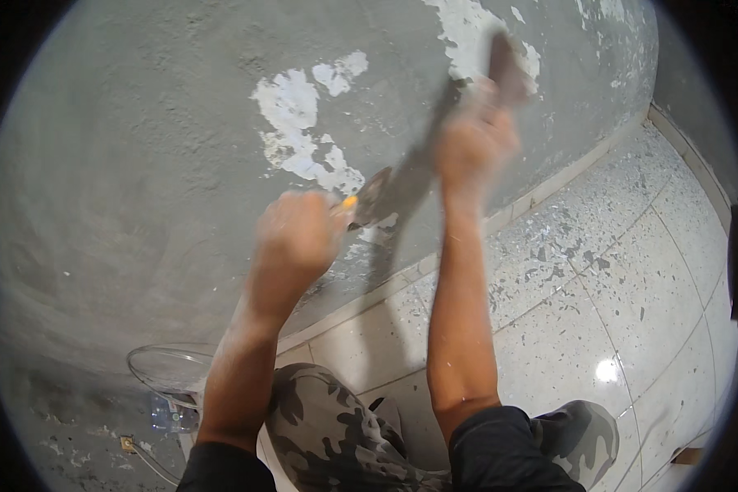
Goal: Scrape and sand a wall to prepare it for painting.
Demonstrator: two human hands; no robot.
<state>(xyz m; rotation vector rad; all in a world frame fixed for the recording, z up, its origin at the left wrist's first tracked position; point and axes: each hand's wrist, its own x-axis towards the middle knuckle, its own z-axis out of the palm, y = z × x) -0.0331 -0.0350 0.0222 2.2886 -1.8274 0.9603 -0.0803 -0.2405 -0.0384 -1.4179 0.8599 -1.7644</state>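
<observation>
My left hand (300, 234) is closed round the handle of a putty knife (374, 193), whose dull blade lies against the wall (172, 131) at the lower end of a bare white patch (291, 111). A yellow-orange bit of that handle shows beside my fingers. Farther up and right, my right hand (475, 148) grips a second scraper (508, 70), blurred by motion, with its brownish blade over another white patch (463, 37). Grey paint covers most of the wall, and the patches have ragged edges. Whether the right blade touches the wall I cannot tell.
White floor tiles (639, 328) run along the wall's foot, strewn with grey paint flakes (549, 254). At lower left are a clear plastic bottle (169, 414), a looped clear hose (160, 348) and a cable with a yellowish connector (128, 444). A dark object (737, 262) stands at the right rim.
</observation>
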